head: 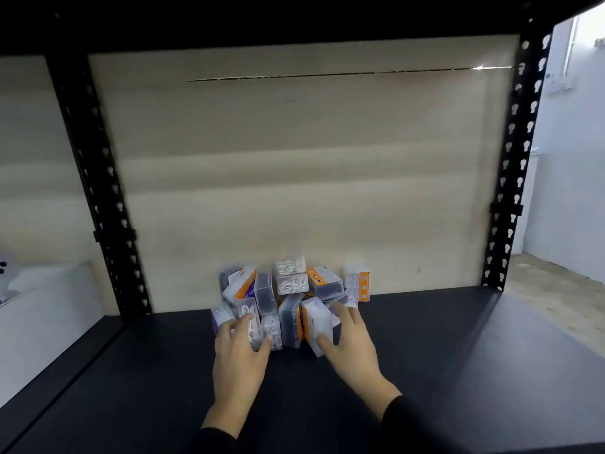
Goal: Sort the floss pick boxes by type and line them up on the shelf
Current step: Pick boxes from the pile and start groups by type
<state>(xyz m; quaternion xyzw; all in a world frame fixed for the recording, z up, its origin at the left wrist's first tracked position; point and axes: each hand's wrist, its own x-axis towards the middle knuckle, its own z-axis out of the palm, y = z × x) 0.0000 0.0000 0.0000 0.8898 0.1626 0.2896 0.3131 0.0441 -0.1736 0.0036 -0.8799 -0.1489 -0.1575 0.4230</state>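
Several floss pick boxes lie in a jumbled heap (291, 296) at the middle back of the black shelf (425, 355). Some are clear with white picks, some dark with orange labels. My left hand (240, 350) grips a clear box of white picks (253, 326) at the heap's left front, fingers over its top and thumb on its right side. My right hand (348, 342) grips a clear box with an orange edge (316, 322) at the right front, thumb at its near end. One orange-labelled box (358, 283) stands upright at the heap's right.
A beige backboard (294, 158) closes the rear of the shelf. Black perforated uprights stand at the left (98, 191) and right (514, 175). Another white shelf surface (39, 306) lies beyond the left upright. The picture is slightly blurred.
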